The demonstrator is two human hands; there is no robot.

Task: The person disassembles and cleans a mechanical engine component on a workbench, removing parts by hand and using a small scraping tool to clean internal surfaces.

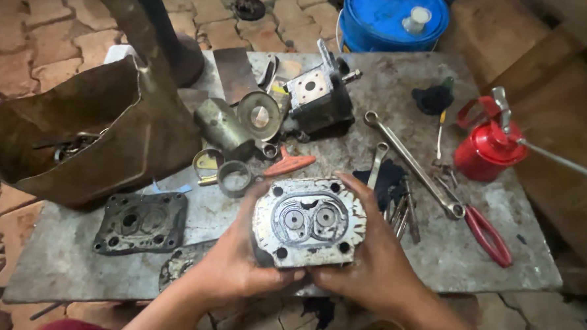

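I hold a square grey metal pump housing [309, 221] with two gears showing in its figure-eight cavity, face up above the near edge of the metal table [474, 252]. My left hand [236, 261] grips its left side and bottom. My right hand [375, 261] wraps its right side, fingers reaching over the top corner. A dark cover plate [142, 222] with bolt holes lies to the left on the table.
A torn metal container [90, 136] stands at left. A pump body [319, 97], metal cylinder [224, 126], rings, an orange T-handle [288, 163], wrenches [409, 160], red-handled pliers [488, 234] and a red oil can [489, 147] crowd the table. A blue drum [392, 17] stands behind.
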